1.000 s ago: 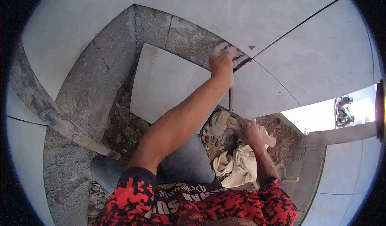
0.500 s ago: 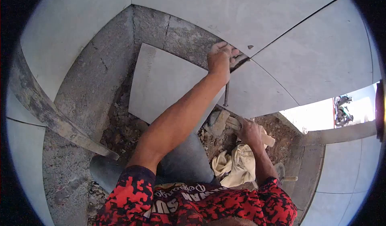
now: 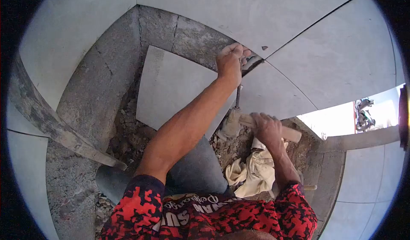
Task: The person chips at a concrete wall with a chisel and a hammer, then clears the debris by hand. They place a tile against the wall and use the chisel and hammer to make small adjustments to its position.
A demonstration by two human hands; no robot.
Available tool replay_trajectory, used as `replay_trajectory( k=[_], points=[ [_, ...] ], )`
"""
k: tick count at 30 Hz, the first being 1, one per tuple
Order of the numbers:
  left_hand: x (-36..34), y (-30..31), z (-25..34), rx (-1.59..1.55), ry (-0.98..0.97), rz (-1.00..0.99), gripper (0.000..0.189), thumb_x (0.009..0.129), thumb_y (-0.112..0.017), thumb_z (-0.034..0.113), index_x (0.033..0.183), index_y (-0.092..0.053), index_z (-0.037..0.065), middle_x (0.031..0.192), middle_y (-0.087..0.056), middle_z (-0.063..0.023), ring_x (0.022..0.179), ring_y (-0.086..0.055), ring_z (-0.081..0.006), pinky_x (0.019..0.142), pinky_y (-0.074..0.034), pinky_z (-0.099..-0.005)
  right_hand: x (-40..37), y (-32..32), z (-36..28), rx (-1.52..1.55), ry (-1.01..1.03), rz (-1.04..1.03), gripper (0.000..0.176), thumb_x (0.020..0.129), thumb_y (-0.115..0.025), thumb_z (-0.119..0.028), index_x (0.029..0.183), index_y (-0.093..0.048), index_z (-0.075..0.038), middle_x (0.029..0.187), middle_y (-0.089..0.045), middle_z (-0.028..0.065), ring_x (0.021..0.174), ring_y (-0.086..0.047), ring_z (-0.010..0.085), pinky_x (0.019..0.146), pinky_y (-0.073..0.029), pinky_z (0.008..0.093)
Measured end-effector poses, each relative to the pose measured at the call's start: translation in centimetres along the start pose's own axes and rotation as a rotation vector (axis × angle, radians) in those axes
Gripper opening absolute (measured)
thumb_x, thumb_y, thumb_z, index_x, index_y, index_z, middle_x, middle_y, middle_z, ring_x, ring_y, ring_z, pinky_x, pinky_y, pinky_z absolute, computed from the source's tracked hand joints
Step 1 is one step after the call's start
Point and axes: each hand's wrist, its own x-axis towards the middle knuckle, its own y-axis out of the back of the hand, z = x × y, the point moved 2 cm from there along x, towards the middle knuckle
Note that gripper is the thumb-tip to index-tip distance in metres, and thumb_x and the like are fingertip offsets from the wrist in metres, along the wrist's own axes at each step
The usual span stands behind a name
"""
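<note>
My left hand (image 3: 229, 62) is closed around a thin metal chisel (image 3: 238, 98) at the edge of the wall tiles. The chisel's upper part is hidden by the fingers; its near end points toward me. My right hand (image 3: 267, 130) grips the wooden handle of a hammer (image 3: 231, 124). The dusty hammer head is at the chisel's near end and looks to be touching it. Beneath my left forearm a loose pale tile (image 3: 171, 84) leans over the bare concrete. A dark gap (image 3: 255, 67) shows at the tile corner beside my left fingers.
Rubble (image 3: 128, 133) lies around my knee (image 3: 192, 167). A crumpled cream cloth (image 3: 255, 171) is below my right hand. A long curved, dirty board (image 3: 64, 122) stretches along the left. A small chip (image 3: 265, 48) rests on the large pale tiles (image 3: 324, 65).
My right hand has moved the hammer slightly up, bringing its head to the chisel's end. My left hand has shifted slightly left, still holding the chisel.
</note>
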Motion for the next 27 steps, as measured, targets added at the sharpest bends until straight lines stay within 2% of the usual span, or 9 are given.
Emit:
replay_trajectory(
  k=[3,5,7,9,11,15,18,20,27],
  points=[
    [0.8,0.2,0.4,0.006,-0.013,-0.036,0.016,0.083,-0.047,0.009,0.090,-0.054,-0.004,0.081,-0.057,-0.0077,0.072,-0.055,-0.0130,0.054,-0.039,-0.0220,0.1,-0.5,0.1,0.066,-0.029,0.062,0.032,0.073,-0.056,-0.020,0.104,-0.054,-0.013,0.098,-0.057,0.0079,0.082,-0.057,0.0240,0.072,-0.044,0.0389],
    [0.6,0.3,0.2,0.006,-0.019,-0.032,0.015,0.083,-0.047,0.009,0.089,-0.055,-0.003,0.079,-0.057,-0.0071,0.071,-0.055,-0.0126,0.053,-0.039,-0.0220,-0.6,-1.9,0.2,-0.068,0.152,0.039,0.033,0.073,-0.055,-0.019,0.105,-0.053,-0.012,0.095,-0.058,0.0078,0.080,-0.057,0.0248,0.071,-0.045,0.0383],
    [0.8,0.2,0.1,-0.012,-0.012,-0.037,0.015,0.083,-0.047,0.008,0.088,-0.055,-0.003,0.079,-0.057,-0.0073,0.071,-0.055,-0.0127,0.053,-0.039,-0.0222,0.3,-0.7,0.4,-0.100,0.142,0.004,0.032,0.073,-0.055,-0.017,0.105,-0.051,-0.013,0.092,-0.058,0.0083,0.079,-0.058,0.0250,0.070,-0.045,0.0373],
    [0.4,0.3,0.1,-0.029,0.001,-0.032,0.014,0.082,-0.047,0.008,0.087,-0.054,-0.003,0.079,-0.057,-0.0074,0.070,-0.055,-0.0128,0.054,-0.039,-0.0225,1.1,1.9,0.5,0.058,-0.041,0.057,0.031,0.072,-0.054,-0.015,0.103,-0.053,-0.013,0.092,-0.059,0.0091,0.080,-0.058,0.0250,0.070,-0.045,0.0370],
    [0.4,-0.1,0.7,-0.017,0.039,0.003,0.016,0.085,-0.046,0.011,0.083,-0.055,-0.002,0.079,-0.057,-0.0084,0.068,-0.052,-0.0129,0.055,-0.039,-0.0236,1.5,2.3,0.7,0.099,-0.051,0.136,0.033,0.070,-0.054,-0.013,0.103,-0.052,-0.013,0.092,-0.059,0.0091,0.078,-0.058,0.0264,0.069,-0.046,0.0371],
    [0.6,-0.2,0.6,-0.037,-0.006,0.034,0.014,0.085,-0.045,0.010,0.091,-0.052,-0.001,0.083,-0.057,-0.0094,0.070,-0.053,-0.0147,0.056,-0.040,-0.0243,1.0,1.6,0.5,0.026,0.076,-0.033,0.036,0.068,-0.057,-0.011,0.104,-0.052,-0.012,0.090,-0.058,0.0103,0.077,-0.058,0.0300,0.067,-0.047,0.0378],
    [0.3,0.1,0.8,-0.222,-0.007,0.301,0.018,0.084,-0.045,0.008,0.101,-0.047,0.001,0.088,-0.056,-0.0103,0.074,-0.055,-0.0163,0.057,-0.041,-0.0261,0.3,1.7,-0.2,0.134,0.042,0.038,0.035,0.064,-0.062,-0.014,0.099,-0.054,-0.011,0.087,-0.059,0.0105,0.076,-0.058,0.0310,0.066,-0.047,0.0394],
    [-0.6,-0.6,1.0,-0.087,0.046,0.204,0.022,0.084,-0.045,0.006,0.106,-0.043,0.003,0.091,-0.055,-0.0092,0.078,-0.055,-0.0172,0.058,-0.041,-0.0274,0.1,2.1,-0.4,0.208,-0.012,0.138,0.035,0.061,-0.067,-0.016,0.094,-0.056,-0.010,0.083,-0.059,0.0105,0.076,-0.058,0.0312,0.065,-0.046,0.0403],
    [-0.9,-1.0,0.7,-0.029,0.088,0.040,0.034,0.082,-0.052,0.011,0.113,-0.042,0.002,0.099,-0.054,-0.0087,0.084,-0.053,-0.0188,0.065,-0.043,-0.0304,-0.5,0.2,-0.4,0.152,-0.066,-0.017,0.047,0.058,-0.071,-0.022,0.100,-0.054,-0.012,0.086,-0.059,0.0097,0.083,-0.057,0.0299,0.070,-0.047,0.0403]
  ],
)
